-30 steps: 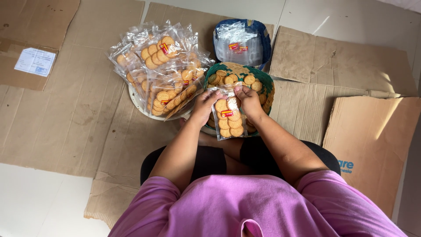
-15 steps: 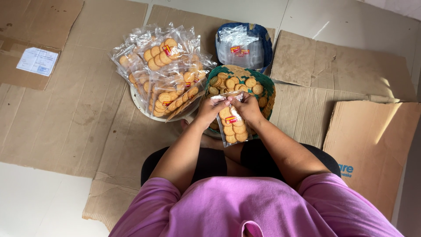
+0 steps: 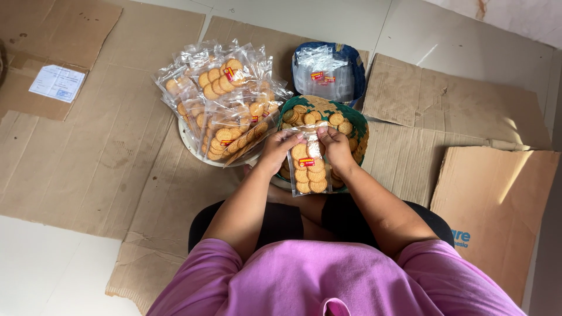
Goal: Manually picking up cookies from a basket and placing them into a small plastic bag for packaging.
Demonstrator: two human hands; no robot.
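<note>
1. The clear biscuit bag (image 3: 308, 168) sits at picture centre, held upright over the green basin (image 3: 358, 126) of loose biscuits; it looks nearly full, its mouth unsealed.
2. Left hand (image 3: 280, 147) and right hand (image 3: 335, 146) pinch its top corners, fingers curled shut on the plastic.
3. At ten o'clock, a pile of filled packets (image 3: 225, 105) looks finished; at twelve, a blue bag of empty pouches (image 3: 328, 73) remains, so much seems left.
</note>
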